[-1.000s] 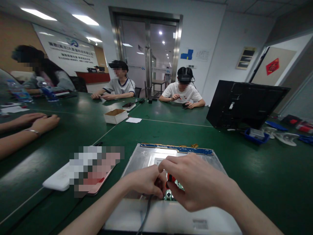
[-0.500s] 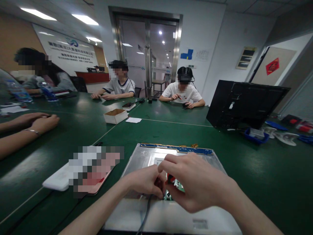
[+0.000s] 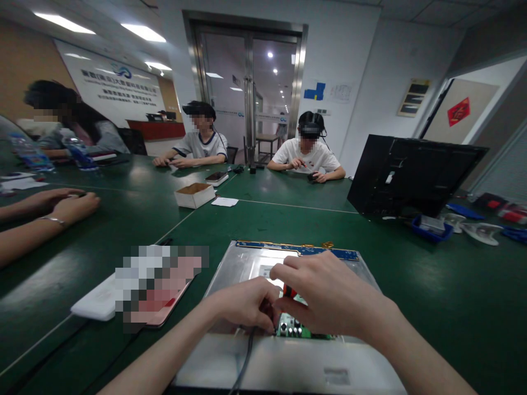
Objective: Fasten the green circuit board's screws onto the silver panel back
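A silver display panel lies flat in front of me, with a blue circuit strip along its far edge. On its middle is a green circuit board, partly covered by my hands. My right hand is closed around a screwdriver with a red and black handle, above the board; the tip is hidden. Beside it, my left hand has its fingers curled together at the board's left edge, and what they hold cannot be seen. A black cable runs from under the left hand toward me.
Two phones, a white one and a pink one, lie at left. Ahead is a white box. A black monitor and a blue tray stand at right. Co-workers sit around the green table.
My right hand has shifted and turned slightly, so more of the green circuit board shows beneath it. My left hand stays almost in place.
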`<state>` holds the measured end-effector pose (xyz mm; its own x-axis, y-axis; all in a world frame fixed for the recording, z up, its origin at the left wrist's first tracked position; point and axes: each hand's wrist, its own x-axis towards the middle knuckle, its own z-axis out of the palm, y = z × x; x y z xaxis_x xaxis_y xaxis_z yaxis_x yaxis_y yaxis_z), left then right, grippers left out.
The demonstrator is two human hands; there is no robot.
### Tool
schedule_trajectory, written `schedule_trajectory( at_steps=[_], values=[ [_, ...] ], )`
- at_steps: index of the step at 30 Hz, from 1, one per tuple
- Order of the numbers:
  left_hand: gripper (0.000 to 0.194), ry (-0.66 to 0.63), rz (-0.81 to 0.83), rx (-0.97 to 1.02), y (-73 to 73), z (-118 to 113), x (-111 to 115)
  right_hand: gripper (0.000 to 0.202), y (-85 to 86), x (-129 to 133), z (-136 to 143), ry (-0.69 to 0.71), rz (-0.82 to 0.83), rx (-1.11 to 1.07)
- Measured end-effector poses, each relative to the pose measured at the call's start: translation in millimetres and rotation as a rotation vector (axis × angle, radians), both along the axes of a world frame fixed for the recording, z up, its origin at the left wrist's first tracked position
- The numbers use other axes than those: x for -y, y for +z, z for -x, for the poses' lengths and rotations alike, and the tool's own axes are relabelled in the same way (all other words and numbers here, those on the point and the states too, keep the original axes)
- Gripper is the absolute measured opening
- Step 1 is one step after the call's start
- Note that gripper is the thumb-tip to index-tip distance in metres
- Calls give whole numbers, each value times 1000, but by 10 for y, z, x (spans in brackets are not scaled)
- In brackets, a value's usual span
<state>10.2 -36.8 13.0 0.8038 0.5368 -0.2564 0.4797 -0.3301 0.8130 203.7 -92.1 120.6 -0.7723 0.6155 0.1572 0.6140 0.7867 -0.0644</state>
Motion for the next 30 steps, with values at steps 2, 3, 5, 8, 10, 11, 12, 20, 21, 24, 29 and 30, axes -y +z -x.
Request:
schedule_trajectory(
  at_steps=[2, 3, 5, 8, 10, 11, 12, 20, 21, 24, 29, 30],
  values=[
    [9, -3, -12, -21, 2, 7, -3, 13, 19, 12, -14, 50, 43, -23],
    [11, -2, -14, -33, 3, 11, -5, 14, 27, 18, -20, 69, 61, -29],
    [17, 5, -13, -47, 5, 17, -6, 17, 33, 22, -26, 86, 78, -33],
    [17, 3, -3, -28, 10, 11, -1, 15, 18, 14, -18, 61, 60, -37],
    [13, -1, 12, 0, 13, -1, 5, 12, -3, 3, -8, 31, 36, -34],
    [11, -4, 19, 12, 14, -7, 7, 12, -14, -3, -5, 15, 22, -29],
    [10, -6, 25, 21, 13, -11, 8, 12, -23, -9, -2, 3, 8, -22],
    [13, -5, -31, -13, -7, 12, -17, 12, 19, 5, -29, 50, 55, -35],
    [14, -3, -34, -24, -5, 13, -17, 12, 28, 9, -30, 56, 67, -36],
    [15, 2, -37, -33, 7, 7, -6, 12, 34, 11, -23, 54, 85, -24],
    [11, 25, 13, 3, 4, -2, 11, 9, -10, -19, -3, 9, 47, -15],
    [11, 25, 16, 7, -4, 0, 9, 10, -19, -25, -3, 1, 39, -9]
  ],
)
